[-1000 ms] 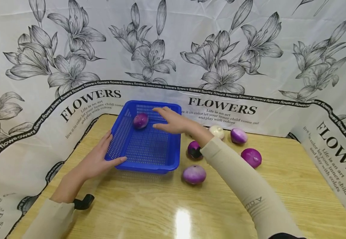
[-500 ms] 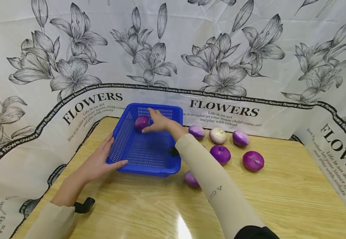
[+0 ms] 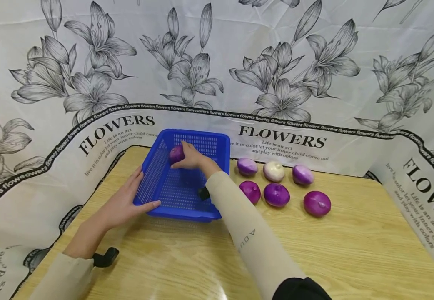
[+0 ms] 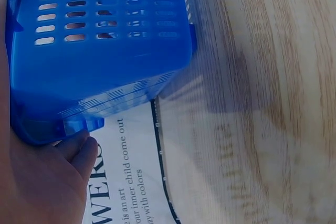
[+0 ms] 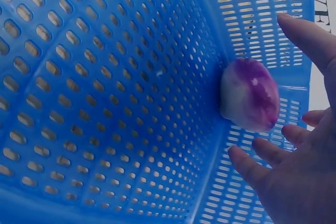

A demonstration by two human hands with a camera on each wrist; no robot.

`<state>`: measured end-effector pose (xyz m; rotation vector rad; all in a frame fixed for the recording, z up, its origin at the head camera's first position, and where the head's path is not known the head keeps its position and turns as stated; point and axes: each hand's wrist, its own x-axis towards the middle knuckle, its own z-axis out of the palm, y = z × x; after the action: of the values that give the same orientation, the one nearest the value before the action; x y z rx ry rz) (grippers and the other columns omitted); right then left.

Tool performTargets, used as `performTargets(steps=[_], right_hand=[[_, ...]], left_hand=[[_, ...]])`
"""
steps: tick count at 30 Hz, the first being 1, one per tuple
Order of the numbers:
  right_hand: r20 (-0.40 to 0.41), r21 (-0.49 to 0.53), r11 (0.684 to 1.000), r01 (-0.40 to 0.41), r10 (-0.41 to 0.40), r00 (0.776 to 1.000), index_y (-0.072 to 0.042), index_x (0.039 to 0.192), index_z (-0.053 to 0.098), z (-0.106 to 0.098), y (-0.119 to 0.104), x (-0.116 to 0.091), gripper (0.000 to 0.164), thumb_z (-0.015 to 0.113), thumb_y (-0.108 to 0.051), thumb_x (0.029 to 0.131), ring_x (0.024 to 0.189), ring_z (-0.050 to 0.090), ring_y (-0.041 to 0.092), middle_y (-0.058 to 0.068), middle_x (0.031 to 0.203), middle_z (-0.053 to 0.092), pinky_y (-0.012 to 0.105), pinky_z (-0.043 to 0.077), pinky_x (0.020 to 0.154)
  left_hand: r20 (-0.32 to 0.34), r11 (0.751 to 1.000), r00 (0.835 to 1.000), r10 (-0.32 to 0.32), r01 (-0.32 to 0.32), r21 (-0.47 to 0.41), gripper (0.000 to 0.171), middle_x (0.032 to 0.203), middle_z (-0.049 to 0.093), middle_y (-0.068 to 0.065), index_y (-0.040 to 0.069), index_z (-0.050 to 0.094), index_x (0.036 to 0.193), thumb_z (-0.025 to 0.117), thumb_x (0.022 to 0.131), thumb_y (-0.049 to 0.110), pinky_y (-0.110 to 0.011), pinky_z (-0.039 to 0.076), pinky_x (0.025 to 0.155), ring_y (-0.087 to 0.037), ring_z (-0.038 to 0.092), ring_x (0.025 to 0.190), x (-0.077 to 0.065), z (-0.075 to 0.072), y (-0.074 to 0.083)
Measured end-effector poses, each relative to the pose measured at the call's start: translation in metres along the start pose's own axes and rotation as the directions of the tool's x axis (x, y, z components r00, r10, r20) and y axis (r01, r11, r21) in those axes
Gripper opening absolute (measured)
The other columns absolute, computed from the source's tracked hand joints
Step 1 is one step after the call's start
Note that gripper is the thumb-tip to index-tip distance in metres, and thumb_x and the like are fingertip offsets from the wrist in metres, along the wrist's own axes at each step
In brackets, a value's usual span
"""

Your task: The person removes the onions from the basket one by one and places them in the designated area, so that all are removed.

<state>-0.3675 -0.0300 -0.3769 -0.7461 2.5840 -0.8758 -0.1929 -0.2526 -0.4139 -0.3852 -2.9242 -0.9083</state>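
Observation:
A blue plastic basket with slotted walls stands on the wooden table. My left hand grips its left front corner, thumb over the near rim and fingers along the left side. In the left wrist view, fingertips meet the rim of the basket. Inside, toward the back left corner, lies a purple onion. My right hand reaches in over it. Seen from the right wrist, the hand has its fingers spread around one side of the onion, with a gap between.
Right of the basket sit several more onions: a pale one, a purple one beside it, and another purple one farthest right. A flower-printed cloth hangs behind the table.
My right hand has moved left and down into the basket, up to the onion there. The right sleeve now hides the front onion on the table. The left hand stays at the basket.

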Motion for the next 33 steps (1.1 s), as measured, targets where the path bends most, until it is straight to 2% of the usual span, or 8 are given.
performTargets(steps=[5,8,14,18,22,26,30,33], right_hand=[[-0.003,0.014,1.000,-0.012,0.012,1.000,-0.004,0.164,0.004,0.006,0.000,0.001,0.103,0.074,-0.031,0.093,0.155,0.020,0.036,0.021,0.169,0.011,0.049,0.025,0.124],[-0.022,-0.007,1.000,-0.013,0.013,1.000,-0.004,0.164,0.009,0.007,-0.001,0.002,0.100,0.074,-0.031,0.094,0.151,0.028,0.038,0.024,0.166,0.016,0.050,0.030,0.122],[-0.121,-0.047,0.998,-0.041,0.035,0.992,-0.002,0.161,0.024,0.006,-0.004,0.005,0.088,0.074,-0.030,0.094,0.140,0.044,0.038,0.026,0.156,0.028,0.048,0.040,0.116],[-0.136,-0.080,0.995,-0.065,0.054,0.989,0.002,0.154,0.037,0.011,-0.003,0.007,0.078,0.074,-0.030,0.093,0.141,0.042,0.040,0.026,0.156,0.029,0.049,0.038,0.117],[-0.111,-0.065,0.996,-0.058,0.050,0.993,0.001,0.156,0.034,0.016,0.000,0.007,0.080,0.074,-0.029,0.093,0.145,0.040,0.038,0.023,0.161,0.028,0.048,0.036,0.119],[-0.124,-0.023,0.999,-0.049,0.046,0.991,-0.001,0.160,0.028,0.019,-0.002,0.008,0.085,0.074,-0.027,0.094,0.140,0.045,0.037,0.023,0.158,0.031,0.048,0.040,0.116],[-0.161,-0.019,0.997,-0.080,0.076,0.984,-0.002,0.160,0.030,0.019,-0.003,0.009,0.083,0.074,-0.030,0.094,0.136,0.048,0.036,0.023,0.153,0.033,0.047,0.042,0.115],[-0.170,-0.016,0.995,-0.103,0.099,0.981,-0.001,0.156,0.038,0.020,-0.002,0.008,0.079,0.074,-0.033,0.094,0.133,0.050,0.035,0.021,0.146,0.040,0.046,0.043,0.114]], left_hand=[[0.006,1.000,1.000,-0.003,0.003,0.000,0.114,0.172,-0.002,-0.014,0.001,0.005,0.164,0.067,0.091,0.064,-0.070,0.021,0.117,-0.048,0.011,0.154,-0.001,-0.001,0.000],[0.004,1.000,1.000,-0.003,0.003,-0.002,0.114,0.172,-0.002,-0.013,0.001,0.005,0.164,0.066,0.091,0.064,-0.070,0.021,0.117,-0.048,0.011,0.154,-0.001,0.000,0.000],[-0.002,1.000,1.000,-0.004,0.004,-0.004,0.114,0.172,-0.003,-0.012,0.003,0.005,0.164,0.066,0.090,0.065,-0.069,0.020,0.118,-0.046,0.011,0.154,0.001,0.000,0.000],[-0.007,1.000,1.000,-0.003,0.003,-0.003,0.115,0.172,-0.002,-0.013,0.002,0.006,0.164,0.067,0.090,0.065,-0.068,0.020,0.119,-0.046,0.011,0.154,0.000,0.001,0.000],[0.000,1.000,1.000,-0.003,0.003,-0.003,0.114,0.172,-0.002,-0.013,0.002,0.006,0.164,0.066,0.090,0.065,-0.069,0.021,0.118,-0.047,0.011,0.154,-0.001,0.002,-0.001],[0.004,1.000,1.000,-0.009,0.009,-0.003,0.114,0.172,-0.002,-0.014,0.003,0.004,0.164,0.066,0.091,0.065,-0.070,0.022,0.117,-0.048,0.012,0.153,-0.001,0.002,0.000],[0.005,1.000,1.000,-0.013,0.013,-0.001,0.115,0.172,-0.002,-0.013,0.003,0.004,0.164,0.065,0.091,0.066,-0.070,0.022,0.117,-0.048,0.012,0.154,0.000,0.001,0.001],[0.006,1.000,1.000,-0.011,0.011,0.002,0.115,0.172,-0.002,-0.013,0.003,0.004,0.164,0.066,0.090,0.065,-0.069,0.022,0.118,-0.048,0.012,0.154,0.000,0.001,0.001]])
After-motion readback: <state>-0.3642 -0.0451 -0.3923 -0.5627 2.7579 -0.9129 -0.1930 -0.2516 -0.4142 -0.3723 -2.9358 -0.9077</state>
